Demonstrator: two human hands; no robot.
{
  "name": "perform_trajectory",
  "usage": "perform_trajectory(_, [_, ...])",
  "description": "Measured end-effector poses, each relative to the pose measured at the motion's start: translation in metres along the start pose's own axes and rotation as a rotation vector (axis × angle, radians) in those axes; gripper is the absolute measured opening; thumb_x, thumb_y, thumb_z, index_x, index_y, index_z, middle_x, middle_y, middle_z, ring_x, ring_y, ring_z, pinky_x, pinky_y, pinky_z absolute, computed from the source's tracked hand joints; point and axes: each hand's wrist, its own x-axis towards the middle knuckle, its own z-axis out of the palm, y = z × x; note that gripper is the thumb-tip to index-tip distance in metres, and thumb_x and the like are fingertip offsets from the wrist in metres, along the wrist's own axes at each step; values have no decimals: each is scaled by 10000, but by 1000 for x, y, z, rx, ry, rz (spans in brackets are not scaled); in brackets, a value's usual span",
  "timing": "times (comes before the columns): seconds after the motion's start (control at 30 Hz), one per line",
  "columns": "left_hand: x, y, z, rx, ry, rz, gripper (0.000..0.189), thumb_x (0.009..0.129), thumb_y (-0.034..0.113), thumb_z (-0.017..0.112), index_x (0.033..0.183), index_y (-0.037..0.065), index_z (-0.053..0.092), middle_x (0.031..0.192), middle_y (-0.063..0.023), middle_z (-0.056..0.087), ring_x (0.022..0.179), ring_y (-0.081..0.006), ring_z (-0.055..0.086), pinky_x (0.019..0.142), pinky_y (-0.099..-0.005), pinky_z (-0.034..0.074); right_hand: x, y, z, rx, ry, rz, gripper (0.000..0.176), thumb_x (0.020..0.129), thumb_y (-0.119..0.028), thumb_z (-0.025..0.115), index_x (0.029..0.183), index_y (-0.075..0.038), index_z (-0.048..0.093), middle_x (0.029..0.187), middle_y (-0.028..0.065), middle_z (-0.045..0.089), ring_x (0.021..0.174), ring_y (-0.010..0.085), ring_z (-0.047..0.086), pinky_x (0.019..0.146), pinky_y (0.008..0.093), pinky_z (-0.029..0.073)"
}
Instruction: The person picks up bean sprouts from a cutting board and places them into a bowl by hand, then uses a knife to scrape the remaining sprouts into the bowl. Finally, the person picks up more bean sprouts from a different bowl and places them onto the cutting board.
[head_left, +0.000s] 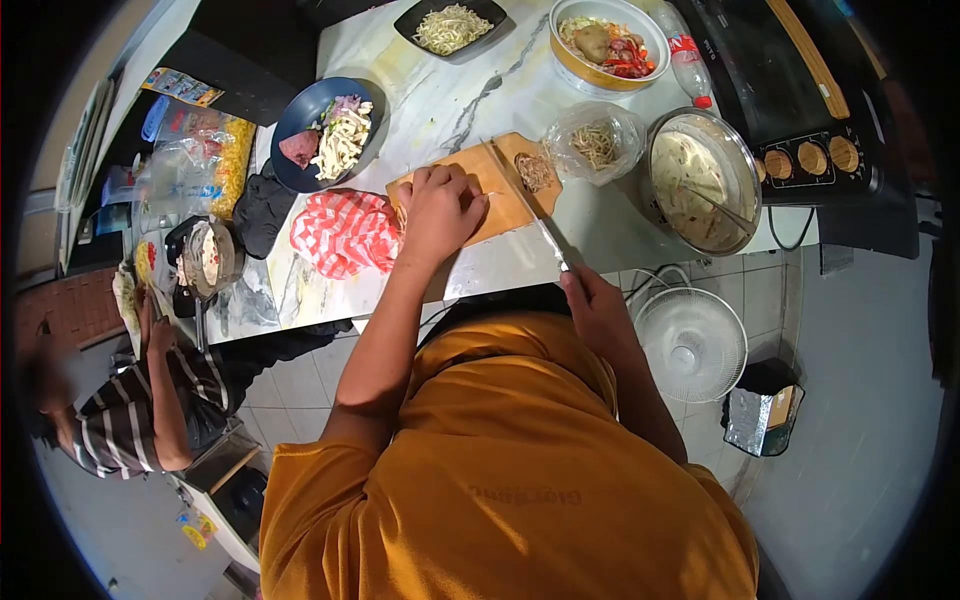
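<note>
A wooden cutting board (480, 215) lies on the marble counter. My left hand (438, 215) rests on its left part with fingers curled; whatever is beneath them is hidden. In my right hand (595, 305), at the counter's front edge, is the handle of a long knife (525, 200), whose blade slants across the board. Brown shredded food (534, 172) sits on the board's right end, beyond the blade. Left of the board is a red-and-white checkered bag (343, 233). A plastic bag of thin strips (596, 146) stands right of the board.
A dark blue plate (290, 120) of chopped food, a black dish (405, 22) of sprouts, a white bowl (568, 70), a bottle (688, 62) and a steel pot (745, 215) surround the board. A person in stripes (130, 425) works at left. A strainer (690, 345) is below right.
</note>
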Motion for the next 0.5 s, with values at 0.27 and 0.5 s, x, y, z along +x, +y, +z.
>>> perform_trajectory(0.27, [-5, 7, 7, -44, 34, -200, 134, 785, 244, 735, 802, 112, 727, 939, -43, 670, 1021, -294, 533, 876, -486, 315, -8, -4, 13, -49, -34, -11, 338, 1020, -332, 510, 1025, -15, 627, 831, 237, 668, 828, 442, 653, 700, 434, 496])
perform_trajectory(0.5, [-8, 7, 8, -54, 57, -203, 133, 786, 248, 740, 801, 116, 733, 940, -36, 675, 1024, -297, 529, 875, -483, 312, -10, -6, 15, -113, -16, -32, 341, 1023, -338, 504, 1021, -16, 619, 818, 238, 664, 820, 451, 651, 697, 459, 498])
